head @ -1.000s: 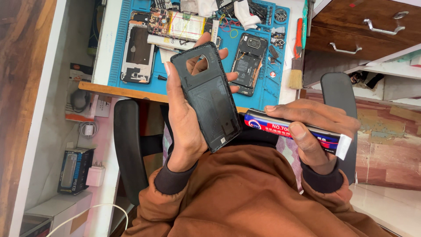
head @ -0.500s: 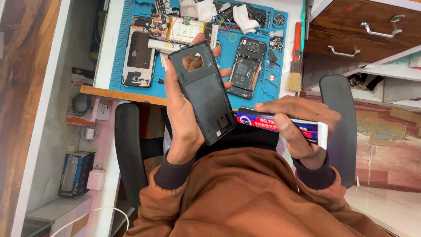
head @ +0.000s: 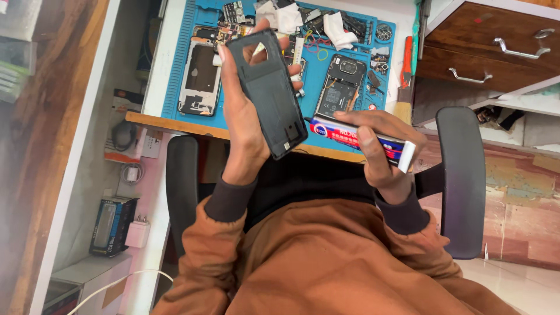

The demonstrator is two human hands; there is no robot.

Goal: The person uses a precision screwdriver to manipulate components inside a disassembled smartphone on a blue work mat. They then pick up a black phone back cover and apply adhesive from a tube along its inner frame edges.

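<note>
Dark phone back cover (head: 269, 93), glue tube (head: 364, 135)

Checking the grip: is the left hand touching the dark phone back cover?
Touching. The head view shows the left hand wrapped around the phone back cover, fingertips curling over its edge.

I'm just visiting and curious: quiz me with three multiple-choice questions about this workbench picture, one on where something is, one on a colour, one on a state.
1. Where does the opened phone with its innards bare lie?
A. on the blue work mat
B. on the chair armrest
C. in the drawer

2. What colour is the plastic phone back cover held by the left hand?
A. white
B. dark grey
C. red

3. How does the right hand hold the glue tube with a white cap?
A. it only hovers over it
B. fingers wrapped around it
C. pinned flat on the mat

Answers: 1 A, it rests on the mat. 2 B, the cover is dark. 3 B, fingers close over the tube.
</note>
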